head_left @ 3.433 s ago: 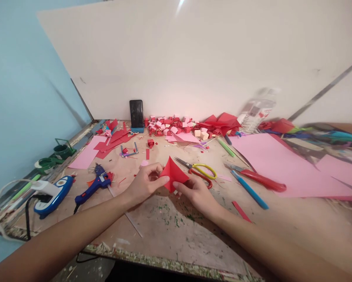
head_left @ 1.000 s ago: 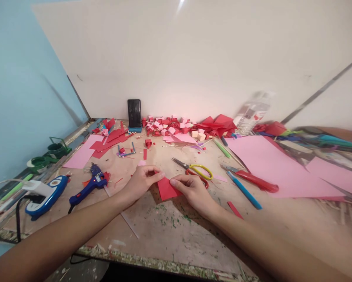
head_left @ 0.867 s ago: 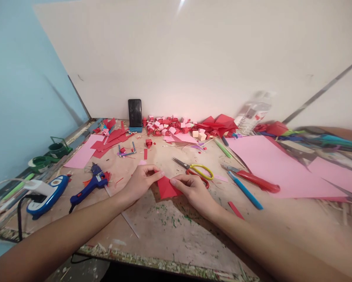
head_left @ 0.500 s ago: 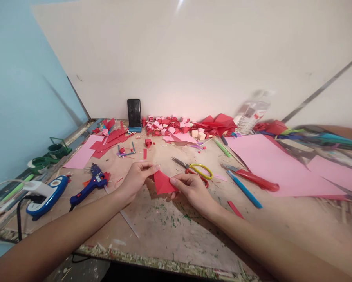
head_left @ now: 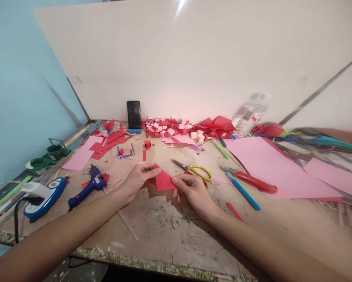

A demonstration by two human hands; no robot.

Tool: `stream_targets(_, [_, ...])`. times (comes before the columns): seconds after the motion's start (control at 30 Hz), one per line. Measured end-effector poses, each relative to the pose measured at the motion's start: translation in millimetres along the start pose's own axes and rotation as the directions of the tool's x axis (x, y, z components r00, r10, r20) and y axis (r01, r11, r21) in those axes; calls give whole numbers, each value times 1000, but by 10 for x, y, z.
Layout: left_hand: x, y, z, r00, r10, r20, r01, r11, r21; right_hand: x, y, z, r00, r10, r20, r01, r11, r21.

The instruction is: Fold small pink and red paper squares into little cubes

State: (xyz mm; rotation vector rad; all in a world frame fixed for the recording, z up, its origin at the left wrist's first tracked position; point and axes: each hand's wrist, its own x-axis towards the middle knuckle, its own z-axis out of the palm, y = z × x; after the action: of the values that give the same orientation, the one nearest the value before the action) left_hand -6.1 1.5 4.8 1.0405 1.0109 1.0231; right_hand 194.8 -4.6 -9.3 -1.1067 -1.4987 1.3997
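A folded piece of red paper (head_left: 164,181), roughly triangular, is held up over the table between both hands. My left hand (head_left: 139,179) pinches its upper left side, thumb on top. At its right corner my right hand (head_left: 192,190) grips it between thumb and fingers, with some fingertips showing below. Just behind my right hand lie scissors (head_left: 201,171) with yellow and red handles, blades pointing left. To the left of my left hand rests a blue glue gun (head_left: 89,188).
Small red and pink paper cubes (head_left: 170,127) are heaped at the back beside a phone (head_left: 134,114) on a stand. Pink sheets (head_left: 269,164), a red cutter knife (head_left: 253,181) and a blue pen-like stick (head_left: 243,192) lie right. A power strip (head_left: 45,199) sits left.
The red paper has turned slightly in my hands; its top point now stands up beside my left thumb, and its lower edge has risen a little. Both hands keep their hold.
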Motion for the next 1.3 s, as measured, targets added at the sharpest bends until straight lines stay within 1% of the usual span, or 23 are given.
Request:
stream_targets(0.03, [1, 2, 1, 1000, 8, 21, -9, 1000, 15, 0, -8, 0, 1000, -1, -10, 1, 1000, 9])
stream_targets(0.1, [9, 1, 0, 998, 66, 22, -67, 995, 78, -1, -25, 1, 1000, 5, -2, -5, 1000, 29])
stream_targets(0.17, [15, -8, -1, 990, 141, 11, -141, 975, 170, -4, -37, 3, 999, 28, 31, -29, 998, 47])
stream_targets(0.27, [2, -24, 2, 975, 213, 57, -220, 933, 285, -8, -30, 6, 995, 62, 74, -66, 996, 56])
stream_targets(0.33, [-18, -29, 9, 971, 213, 104, -236, 919, 315, -8, -15, 6, 997, 57, 55, -60, 996, 62])
stream_targets(0.4, [-35, -29, 15, 972, 199, 125, -230, 914, 334, -5, -1, 5, 999, 39, -2, -39, 997, 63])
stream_targets(0.5, [-44, -33, 16, 980, 162, 119, -194, 913, 358, 5, 15, -1, 997, 7, -81, -4, 999, 45])
stream_targets(0.6, [-43, -53, 12, 985, 125, 119, -158, 930, 331, 25, 44, -7, 989, -40, -146, 40, 999, 2])
stream_targets(0.67, [-46, -69, 11, 985, 124, 121, -156, 938, 309, 38, 70, -10, 981, -55, -188, 53, 998, -16])
stream_targets(0.73, [-51, -77, 13, 983, 133, 126, -165, 939, 302, 44, 86, -10, 978, -56, -203, 52, 998, -23])
stream_targets(0.83, [-61, -66, 23, 979, 156, 133, -190, 937, 293, 35, 62, -8, 987, -66, -145, 59, 997, -53])
stream_targets(0.97, [-68, -35, 37, 979, 152, 135, -180, 957, 229, 10, -12, -8, 999, -38, 39, 38, 999, -12])
stream_targets(1.03, [-63, -30, 40, 982, 137, 133, -162, 966, 203, 2, -29, -8, 995, -34, 97, 33, 999, 10])
stream_targets(1.17, [-41, -43, 39, 984, 131, 120, -149, 977, 153, -6, -13, -1, 995, -39, 94, 41, 999, -13])
stream_targets(1.3, [-29, -41, 27, 981, 157, 116, -175, 972, 156, -11, -4, 1, 995, -41, 90, 39, 999, 26])
